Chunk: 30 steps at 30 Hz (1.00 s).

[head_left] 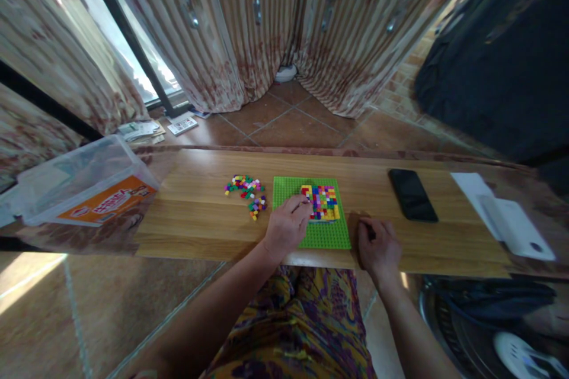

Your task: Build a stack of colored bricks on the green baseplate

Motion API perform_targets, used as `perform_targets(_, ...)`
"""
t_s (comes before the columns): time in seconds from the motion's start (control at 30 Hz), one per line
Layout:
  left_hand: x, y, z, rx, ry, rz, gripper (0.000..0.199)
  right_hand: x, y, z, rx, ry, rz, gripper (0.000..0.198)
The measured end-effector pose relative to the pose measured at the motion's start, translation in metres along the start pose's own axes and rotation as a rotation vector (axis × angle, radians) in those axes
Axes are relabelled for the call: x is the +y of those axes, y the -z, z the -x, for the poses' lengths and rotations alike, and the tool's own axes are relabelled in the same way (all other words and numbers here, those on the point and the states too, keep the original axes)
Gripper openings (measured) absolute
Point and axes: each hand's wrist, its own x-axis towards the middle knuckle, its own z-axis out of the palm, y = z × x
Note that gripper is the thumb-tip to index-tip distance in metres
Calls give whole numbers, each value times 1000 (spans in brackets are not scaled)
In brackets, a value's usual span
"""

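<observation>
A green studded baseplate [323, 238] lies on the wooden table. On it stands a square block of small multicoloured toy bricks [325, 201]. My left hand [288, 224] reaches over the plate with its fingers pinched at the left side of this block; whatever is between the fingertips is too small to make out. To the left of the plate lies a loose pile of small coloured bricks [245, 189]. My right hand [380, 249] rests on the table just right of the plate, its fingers curled in, with nothing visible in them.
A black phone [412, 195] lies right of my right hand, with white sheets or cards [482, 201] beyond it. A clear plastic box [106, 172] with an orange label stands at the table's left end. The wooden tabletop [191, 213] is narrow, with tiled floor around it.
</observation>
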Motion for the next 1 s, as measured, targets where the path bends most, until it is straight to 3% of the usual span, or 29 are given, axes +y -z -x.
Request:
perform_targets(0.3, 13, 4, 2, -67, 30, -105, 20, 0, 0, 0, -3, 7, -11, 30)
perform_targets(0.6, 9, 15, 16, -32, 157, 11, 31, 4, -1, 1, -1, 29, -19, 31)
perform_targets(0.7, -12, 29, 17, 61, 281, -137, 43, 7, -3, 1, 2, 37, -12, 32)
perform_targets(0.8, -49, 45, 10, 137, 440, -312, 55, 10, -4, 1, -8, 56, -12, 34)
perform_targets(0.9, -86, 54, 2, 113, 580, -409, 66, 11, -4, 1, -22, 47, 1, 35)
perform_targets(1.0, -107, 54, -1, 58, 594, -409, 64, 11, -3, 1, -35, 15, 23, 36)
